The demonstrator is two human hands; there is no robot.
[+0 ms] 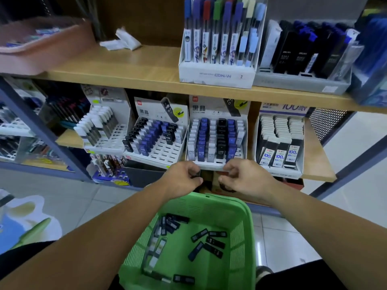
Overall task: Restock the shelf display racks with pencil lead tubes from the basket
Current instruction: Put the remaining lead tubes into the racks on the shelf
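A green plastic basket (240,237) sits low in front of me with several dark lead tubes (209,241) lying loose on its bottom. Both hands hover above its far rim, just below the middle display rack (216,139), which is filled with rows of white, blue and black tubes. My left hand (184,176) has curled fingers pinching a small dark lead tube (198,174). My right hand (243,176) is curled too, with something dark under its fingers that I cannot make out. A second rack (155,137) to the left has many vacant slots.
A rack of 100-count tubes (279,143) stands at the right, a half-filled white rack (102,126) at the left. The upper wooden shelf (134,68) carries a Conan lead display (217,45) and a dark tube tray (303,55). Tiled floor lies on both sides of the basket.
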